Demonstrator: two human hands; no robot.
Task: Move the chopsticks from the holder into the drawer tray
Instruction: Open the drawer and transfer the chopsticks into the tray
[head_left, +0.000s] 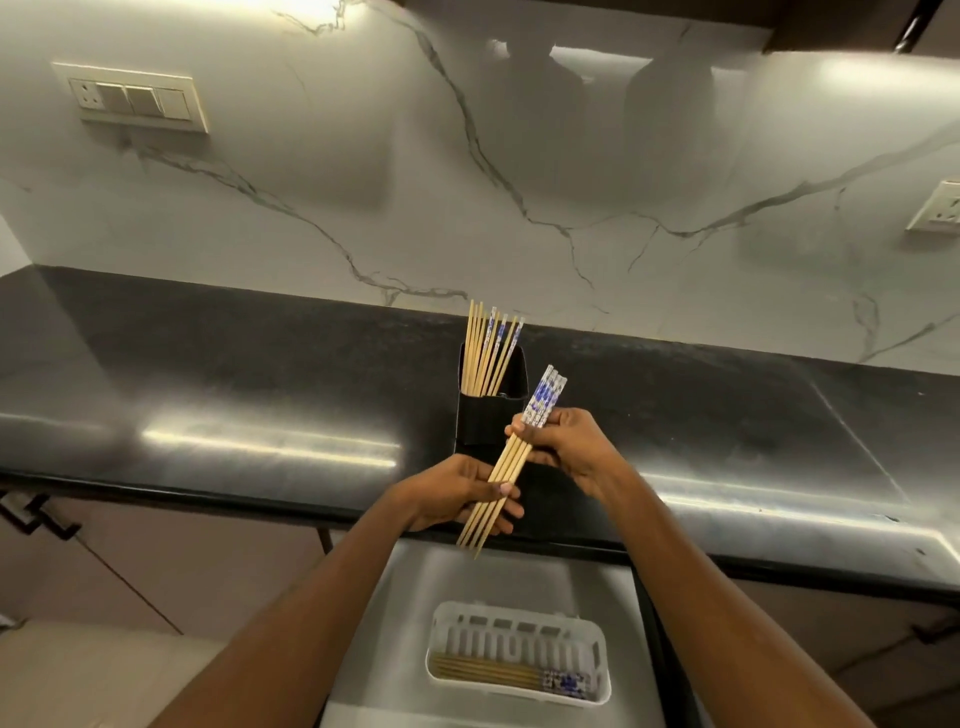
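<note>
A black holder (491, 415) stands on the dark counter with several bamboo chopsticks (487, 353) upright in it, some with blue-patterned tops. In front of the holder I hold a bundle of several chopsticks (511, 457) slanted, patterned ends up to the right. My right hand (566, 449) grips the bundle near its patterned tops, and my left hand (457, 501) grips it near the thin tips. Below, in the open drawer (395, 597), a white slotted tray (519, 649) holds several chopsticks (514, 675) lying flat along its near side.
The black counter (260, 395) runs left to right with a marble backsplash behind. A switch panel (135, 101) is on the wall at upper left and a socket (940, 208) at right. Cabinet fronts flank the drawer.
</note>
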